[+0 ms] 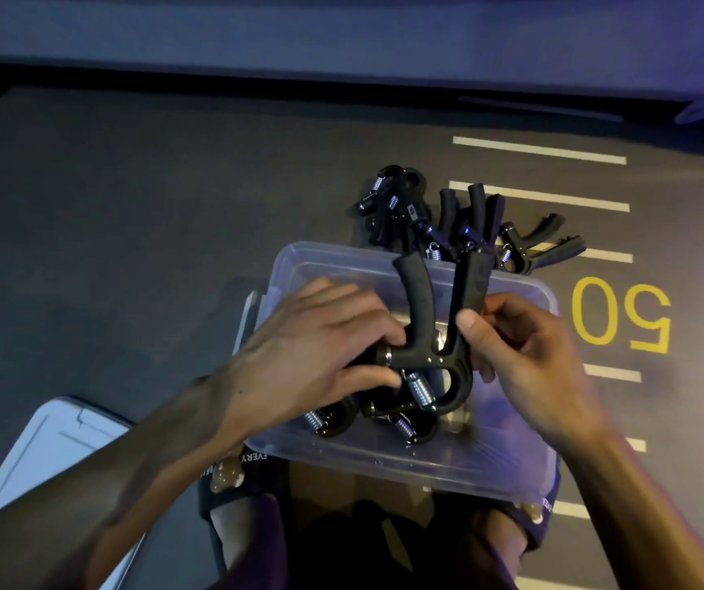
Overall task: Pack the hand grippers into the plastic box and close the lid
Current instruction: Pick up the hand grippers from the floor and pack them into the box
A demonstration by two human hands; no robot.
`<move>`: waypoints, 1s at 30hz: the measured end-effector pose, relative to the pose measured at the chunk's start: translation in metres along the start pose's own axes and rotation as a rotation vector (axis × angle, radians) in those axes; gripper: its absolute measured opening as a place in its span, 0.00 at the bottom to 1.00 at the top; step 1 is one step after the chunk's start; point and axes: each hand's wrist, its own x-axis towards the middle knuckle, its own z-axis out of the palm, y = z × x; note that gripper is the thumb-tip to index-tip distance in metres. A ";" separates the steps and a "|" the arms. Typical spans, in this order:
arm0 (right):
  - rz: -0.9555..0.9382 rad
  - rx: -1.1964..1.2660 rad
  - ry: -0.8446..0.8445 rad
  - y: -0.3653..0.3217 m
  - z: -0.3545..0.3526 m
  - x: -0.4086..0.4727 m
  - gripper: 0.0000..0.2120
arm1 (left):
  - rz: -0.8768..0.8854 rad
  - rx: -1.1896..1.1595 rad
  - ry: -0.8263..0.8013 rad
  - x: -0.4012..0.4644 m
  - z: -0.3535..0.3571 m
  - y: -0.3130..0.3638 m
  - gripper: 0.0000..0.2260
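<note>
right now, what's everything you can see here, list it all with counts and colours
plastic box: one, clear, open, in front of the person
hand gripper: one, black with a steel spring, held over the box by both hands
grippers in the box: at least two, black, lying on the bottom
pile of grippers: several, black, exact count unclear, on the floor beyond the box
lid: one, whitish, on the floor to the left
floor markings: white lines and a yellow 50, on the right
sandals: two, dark, under the box's near edge
left hand: grip on the knob end
right hand: grip on one handle
</note>
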 end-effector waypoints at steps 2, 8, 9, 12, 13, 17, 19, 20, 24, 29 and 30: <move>0.059 -0.142 -0.048 0.007 -0.005 -0.004 0.12 | 0.004 -0.019 0.006 -0.003 0.004 0.001 0.15; 0.132 -0.670 -0.132 0.035 0.007 -0.008 0.11 | -0.249 0.045 0.231 -0.015 0.019 -0.020 0.12; 0.145 -0.682 -0.135 0.039 0.012 -0.007 0.12 | -0.284 0.058 0.244 -0.018 0.023 -0.023 0.13; 0.197 -0.710 -0.134 0.049 0.018 -0.004 0.12 | -0.365 0.086 0.263 -0.023 0.033 -0.029 0.14; 0.215 -0.699 -0.136 0.051 0.018 -0.004 0.12 | -0.384 0.086 0.271 -0.024 0.036 -0.031 0.14; 0.258 -0.643 -0.141 0.057 0.021 -0.001 0.13 | -0.424 0.058 0.280 -0.023 0.039 -0.034 0.14; 0.276 -0.640 -0.132 0.058 0.022 0.001 0.13 | -0.431 0.050 0.277 -0.022 0.038 -0.034 0.13; 0.293 -0.631 -0.135 0.058 0.021 0.002 0.13 | -0.435 0.047 0.276 -0.022 0.038 -0.034 0.13; 0.308 -0.671 -0.210 0.060 0.020 0.005 0.12 | -0.452 0.029 0.271 -0.020 0.037 -0.034 0.13; 0.252 -0.873 -0.287 0.062 0.028 0.001 0.18 | -0.436 0.053 0.252 -0.020 0.038 -0.035 0.13; 0.250 -0.899 -0.286 0.063 0.030 0.000 0.18 | -0.435 0.055 0.251 -0.020 0.038 -0.035 0.13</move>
